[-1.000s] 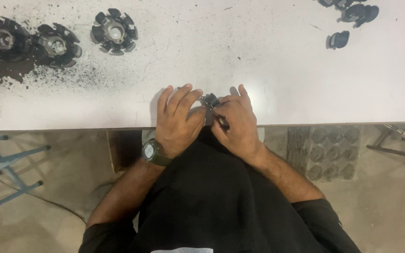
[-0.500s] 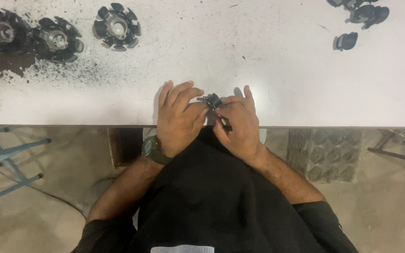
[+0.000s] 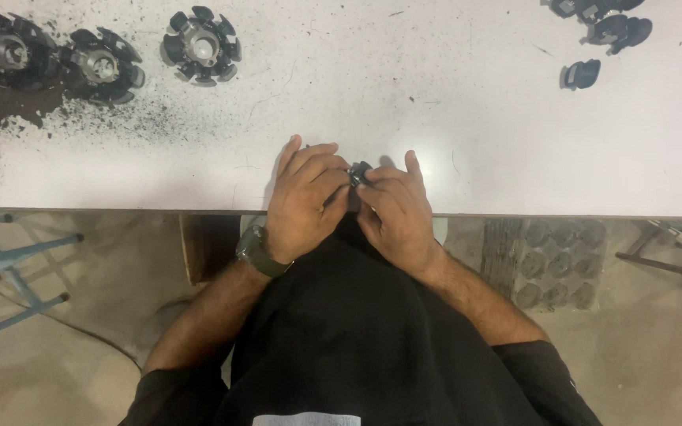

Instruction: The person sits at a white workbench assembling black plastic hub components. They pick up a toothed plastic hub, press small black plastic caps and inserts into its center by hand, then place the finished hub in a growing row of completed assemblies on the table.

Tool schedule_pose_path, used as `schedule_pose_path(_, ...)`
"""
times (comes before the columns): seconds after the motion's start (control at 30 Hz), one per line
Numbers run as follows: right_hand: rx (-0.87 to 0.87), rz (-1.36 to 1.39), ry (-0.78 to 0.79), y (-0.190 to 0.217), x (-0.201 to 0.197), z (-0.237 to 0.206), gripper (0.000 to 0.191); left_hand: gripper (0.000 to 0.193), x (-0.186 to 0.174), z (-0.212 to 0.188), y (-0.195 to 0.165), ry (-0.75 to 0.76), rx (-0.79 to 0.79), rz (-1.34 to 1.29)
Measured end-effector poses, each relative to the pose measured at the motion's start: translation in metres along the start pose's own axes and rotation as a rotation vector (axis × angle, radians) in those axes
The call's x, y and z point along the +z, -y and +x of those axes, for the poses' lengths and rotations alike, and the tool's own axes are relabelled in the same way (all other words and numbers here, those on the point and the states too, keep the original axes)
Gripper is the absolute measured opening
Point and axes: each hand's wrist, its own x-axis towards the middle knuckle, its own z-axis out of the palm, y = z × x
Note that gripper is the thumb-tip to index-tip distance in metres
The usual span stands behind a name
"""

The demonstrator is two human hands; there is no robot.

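A small dark part [image 3: 358,173] sits pinched between the fingertips of both hands, right at the near edge of the white table [image 3: 436,118]. Only a sliver of it shows; its shape cannot be told.

The left hand [image 3: 305,201] lies palm-down with its fingers close together and angled toward the part, the tips touching it from the left. The right hand [image 3: 395,213] mirrors it, fingers curled narrow around the part from the right, the forefinger stretched past it toward the table's middle. Both wrists hang over the table edge, which runs straight across just behind the knuckles. A dark watch [image 3: 258,251] wraps the left wrist, off the table.

Ahead of the fingertips the tabletop is bare white for a wide stretch. Far beyond the left fingers, three dark toothed rotor-like pieces [image 3: 199,46] stand in a row near the far left edge, above a scatter of black dust [image 3: 80,126]. Far beyond the right fingers, a few small dark caps [image 3: 582,75] lie near the far right corner, well apart from the hands.
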Motion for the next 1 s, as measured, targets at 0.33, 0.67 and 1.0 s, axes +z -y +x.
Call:
schedule_pose_path(0.33, 0.017, -0.149, 0.018, -0.006, -0.034, 0.01, 0.025, 0.029, -0.019, 0.014, -0.003, -0.015, -0.06, 0.05)
schedule_pose_path(0.67, 0.113, -0.204, 0.164, -0.004, -0.028, 0.027, 0.038, 0.007, -0.019, 0.03, -0.011, 0.059, 0.06, 0.081)
schedule_pose_path(1.0, 0.14, -0.144, 0.146, -0.012, -0.03, 0.02, 0.039, 0.013, -0.014, 0.012, -0.008, 0.029, 0.176, 0.235)
